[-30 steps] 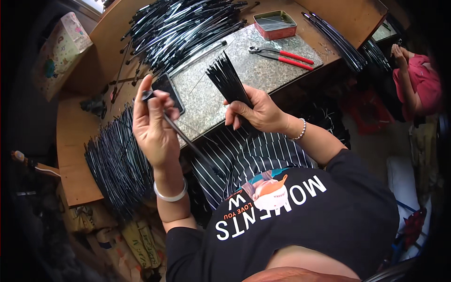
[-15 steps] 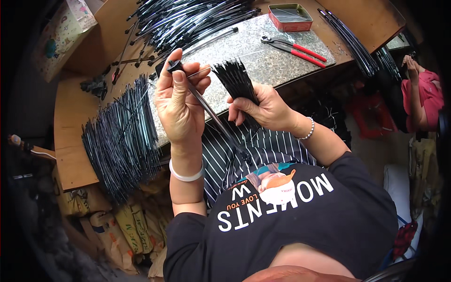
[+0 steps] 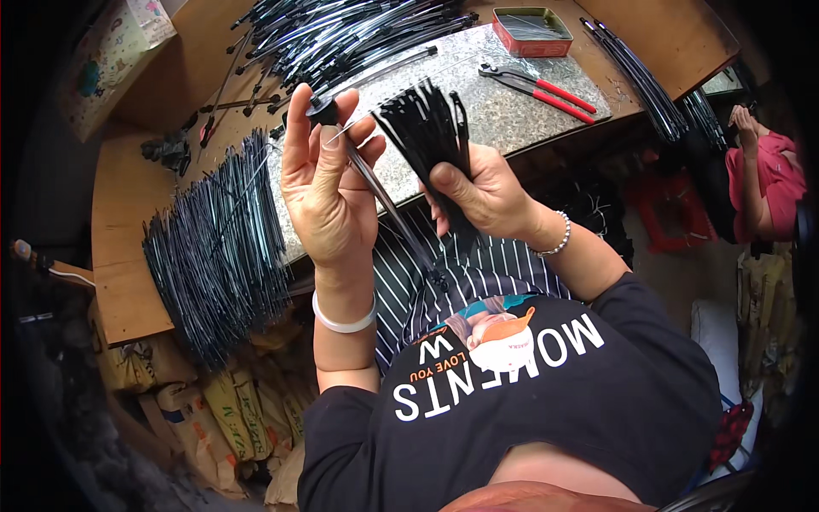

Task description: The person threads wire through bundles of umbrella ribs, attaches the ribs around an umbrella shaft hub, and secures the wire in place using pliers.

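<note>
Pile (image 3: 217,247): dark rods heaped on the bench, left.
Left hand (image 3: 328,183): fingers closed round one thin rod (image 3: 384,205), raised.
Right hand (image 3: 486,196): fist tight on black bundle (image 3: 426,128).
Risk: loosened fist, strips likely spill lapward.

Thin dark rod (image 3: 388,205) with a round black cap at its top end, held up in the left hand (image 3: 328,192), cap pinched at the fingertips; rod slants down-right toward the lap, lower end over the striped cloth. Fine pale wire sticks out near the cap. Bundle of thin black strips (image 3: 426,128) gripped at its base by the right hand (image 3: 482,196), fanned upward and tilted slightly left, raised above the speckled surface (image 3: 512,111)
</note>
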A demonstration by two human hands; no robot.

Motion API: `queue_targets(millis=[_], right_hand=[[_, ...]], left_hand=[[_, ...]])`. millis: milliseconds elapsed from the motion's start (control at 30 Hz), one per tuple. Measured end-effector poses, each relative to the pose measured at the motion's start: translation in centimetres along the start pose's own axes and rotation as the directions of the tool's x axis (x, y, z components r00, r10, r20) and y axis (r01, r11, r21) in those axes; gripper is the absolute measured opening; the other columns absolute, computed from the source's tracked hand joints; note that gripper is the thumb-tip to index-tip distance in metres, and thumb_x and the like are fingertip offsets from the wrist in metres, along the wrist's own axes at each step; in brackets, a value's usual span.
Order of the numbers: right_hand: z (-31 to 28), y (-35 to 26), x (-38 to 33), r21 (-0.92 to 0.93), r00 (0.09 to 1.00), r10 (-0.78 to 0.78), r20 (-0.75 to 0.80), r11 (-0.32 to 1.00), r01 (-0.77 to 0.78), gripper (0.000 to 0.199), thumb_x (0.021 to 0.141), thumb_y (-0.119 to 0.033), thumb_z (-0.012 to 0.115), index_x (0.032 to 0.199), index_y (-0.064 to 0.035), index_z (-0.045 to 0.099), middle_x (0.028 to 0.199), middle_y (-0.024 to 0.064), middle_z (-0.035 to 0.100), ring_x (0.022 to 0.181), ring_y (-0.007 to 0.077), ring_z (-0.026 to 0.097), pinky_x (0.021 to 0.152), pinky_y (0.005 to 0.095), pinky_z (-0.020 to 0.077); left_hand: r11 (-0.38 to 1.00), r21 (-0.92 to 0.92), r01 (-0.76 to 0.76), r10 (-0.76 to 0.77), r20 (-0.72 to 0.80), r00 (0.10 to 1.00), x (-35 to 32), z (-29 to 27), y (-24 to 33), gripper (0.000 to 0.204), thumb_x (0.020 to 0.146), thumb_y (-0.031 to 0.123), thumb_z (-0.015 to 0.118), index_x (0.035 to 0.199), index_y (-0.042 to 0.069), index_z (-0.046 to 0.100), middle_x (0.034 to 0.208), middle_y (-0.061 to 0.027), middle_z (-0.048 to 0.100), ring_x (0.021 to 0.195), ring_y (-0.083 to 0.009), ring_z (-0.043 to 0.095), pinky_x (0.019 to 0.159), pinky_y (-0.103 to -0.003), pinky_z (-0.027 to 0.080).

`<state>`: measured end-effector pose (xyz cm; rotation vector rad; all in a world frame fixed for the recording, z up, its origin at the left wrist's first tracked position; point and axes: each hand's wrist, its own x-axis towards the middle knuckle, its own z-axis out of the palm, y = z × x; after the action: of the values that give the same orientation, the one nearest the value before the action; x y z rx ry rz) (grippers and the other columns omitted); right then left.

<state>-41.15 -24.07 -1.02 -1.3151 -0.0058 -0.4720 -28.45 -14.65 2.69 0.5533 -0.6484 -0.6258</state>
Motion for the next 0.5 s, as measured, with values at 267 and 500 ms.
queue_targets(millis=[267, 500], right_hand=[[1.0, 0.6, 1.3, 0.046, 0.999, 0.010, 0.030, 0.999, -0.011, 0.034, 0.091, -0.032, 0.049, 0.095, 0.0010, 0.052, 0.066, 0.0036, 0.053, 0.052, 0.0085, 0.054, 0.045, 0.0197, 0.0472], [0.2, 0.3, 1.2, 0.073, 0.999, 0.036, 0.014, 0.997, -0.037, 0.033, 0.091, -0.032, 0.049, 0.094, 0.0008, 0.052, 0.065, 0.0035, 0.054, 0.050, 0.0081, 0.054, 0.044, 0.0188, 0.0460]], left_hand=[[1.000, 0.001, -0.002, 0.002, -0.026, 1.000, 0.0, 0.1, -0.3, 0.040, 0.089, 0.003, 0.050, 0.128, 0.002, 0.041, 0.112, -0.0176, 0.057, 0.091, -0.0187, 0.062, 0.078, -0.030, 0.054], [1.000, -0.002, 0.007, -0.007, -0.067, 0.998, 0.0, 1.1, -1.2, 0.040, 0.088, 0.001, 0.051, 0.127, 0.000, 0.041, 0.109, -0.0155, 0.058, 0.091, -0.0183, 0.061, 0.078, -0.029, 0.054]])
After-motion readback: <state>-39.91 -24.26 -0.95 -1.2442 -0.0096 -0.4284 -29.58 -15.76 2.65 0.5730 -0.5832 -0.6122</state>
